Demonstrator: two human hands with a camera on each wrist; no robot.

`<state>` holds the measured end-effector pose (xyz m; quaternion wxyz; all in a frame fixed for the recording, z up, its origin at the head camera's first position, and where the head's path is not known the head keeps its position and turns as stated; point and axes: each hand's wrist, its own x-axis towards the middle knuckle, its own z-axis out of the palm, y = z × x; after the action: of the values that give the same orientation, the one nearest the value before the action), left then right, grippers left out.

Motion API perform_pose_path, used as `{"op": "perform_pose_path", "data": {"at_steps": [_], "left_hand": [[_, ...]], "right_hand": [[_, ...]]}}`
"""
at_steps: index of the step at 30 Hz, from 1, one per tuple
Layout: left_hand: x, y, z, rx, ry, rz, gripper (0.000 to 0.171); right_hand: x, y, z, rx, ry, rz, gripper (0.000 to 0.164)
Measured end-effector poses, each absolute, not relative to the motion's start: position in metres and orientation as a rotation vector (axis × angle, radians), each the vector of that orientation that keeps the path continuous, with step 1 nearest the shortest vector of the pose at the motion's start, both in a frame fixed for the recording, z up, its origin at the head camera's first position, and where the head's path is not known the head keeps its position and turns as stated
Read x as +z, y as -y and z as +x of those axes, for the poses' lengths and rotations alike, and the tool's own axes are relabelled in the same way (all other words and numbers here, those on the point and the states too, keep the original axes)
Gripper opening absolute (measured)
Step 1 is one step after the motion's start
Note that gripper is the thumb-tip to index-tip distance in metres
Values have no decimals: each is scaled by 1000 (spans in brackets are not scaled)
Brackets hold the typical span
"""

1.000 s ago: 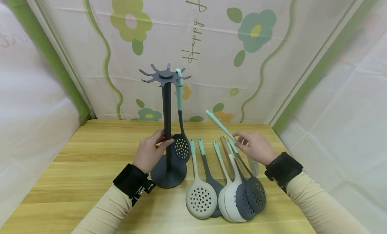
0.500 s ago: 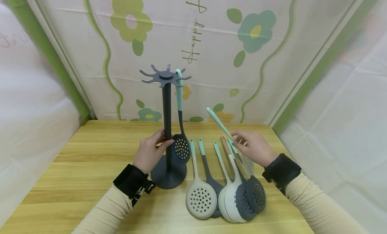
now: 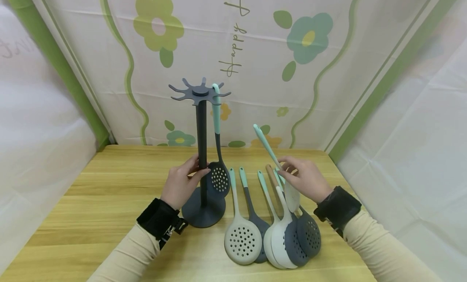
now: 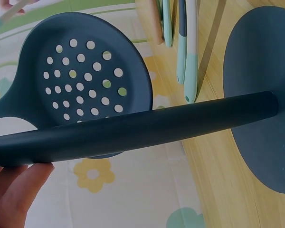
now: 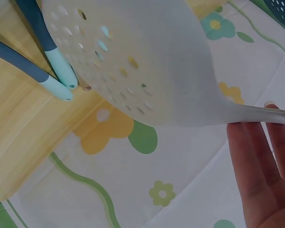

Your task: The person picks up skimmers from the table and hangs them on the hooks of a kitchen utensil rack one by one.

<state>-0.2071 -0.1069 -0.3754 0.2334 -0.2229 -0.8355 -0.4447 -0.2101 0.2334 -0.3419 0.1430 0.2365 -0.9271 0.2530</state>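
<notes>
My left hand [image 3: 181, 182] grips the pole of a dark utensil stand [image 3: 201, 132], thumb and fingers around it. From one hook of its top hangs a dark skimmer [image 3: 220, 178] with a mint handle, just right of the pole. My right hand [image 3: 306, 178] pinches the neck of a pale skimmer [image 5: 180, 66], raised over the utensils on the table. Its mint handle points up and to the left, and its perforated head hangs below the hand. In the right wrist view the fingers [image 5: 249, 161] lie against the thin neck.
On the wooden table [image 3: 120, 193] lie a light grey skimmer [image 3: 243, 239], a dark utensil [image 3: 258, 223] partly under it, and an overlapping group with a white utensil [image 3: 280, 241] and a dark skimmer [image 3: 309, 233]. A flowered cloth [image 3: 255, 71] hangs behind.
My right hand has shifted slightly left, and the pale skimmer has tilted more upright, its handle end rising. The left hand and stand stay in place.
</notes>
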Motion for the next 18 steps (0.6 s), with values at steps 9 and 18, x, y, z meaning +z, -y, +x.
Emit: {"op": "perform_pose_path", "data": {"at_steps": [9, 18], "left_hand": [[-376, 107, -207, -1234, 2296, -620, 30], [-376, 107, -207, -1231, 2298, -620, 30]], "right_hand": [[-339, -231, -208, 765, 2654, 681, 26], [-335, -228, -206, 769, 2623, 709, 23]]}}
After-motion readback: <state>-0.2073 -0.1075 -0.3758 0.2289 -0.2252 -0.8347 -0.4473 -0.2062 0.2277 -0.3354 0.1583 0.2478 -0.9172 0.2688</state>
